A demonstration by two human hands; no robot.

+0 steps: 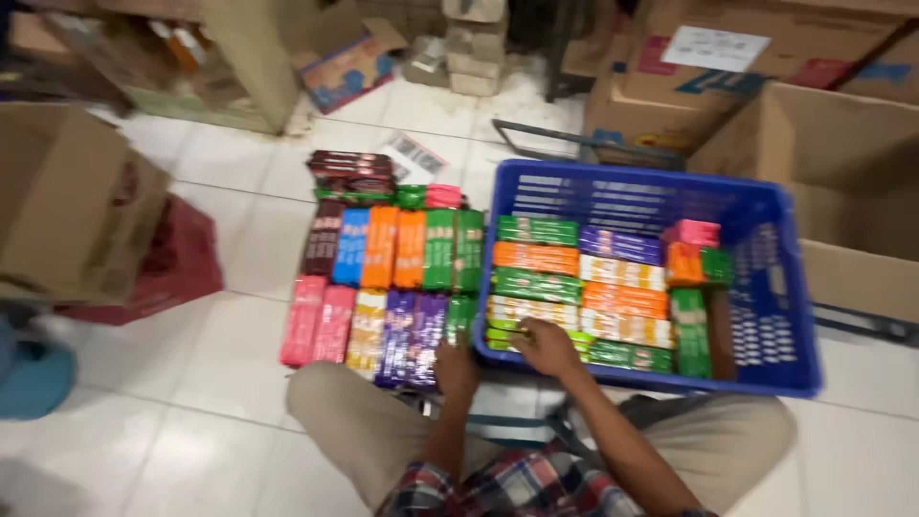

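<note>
Head view, looking down: the packs (613, 299) are long flat wrapped bars in green, orange, purple, yellow and pink, stacked in close rows inside a blue basket (787, 287) with slotted walls, which stands on the white tile floor (191, 421) in front of the seated person. The right hand (546, 347) reaches over the basket's near rim, and its fingers (528, 330) curl down onto a yellowish-green pack at the near left corner of the stack; the blur hides whether they grip it or only press on it, so I cannot tell if the hand is clenched. The left hand (456, 364) lies just outside the basket's near left corner, at the end of a purple pack (426, 330) in the floor rows; its fingers are too blurred to say whether they hold anything. Those floor rows (383, 278) lie just left of the basket, touching it: two ranks of packs side by side in pink, yellow, purple, blue, orange and green, with a few darker ones at the far end. Both knees, in khaki trousers (354, 421), frame the hands. Cardboard boxes (842, 153) stand behind and right of the basket, and another box (67, 201) sits at the left edge.
</note>
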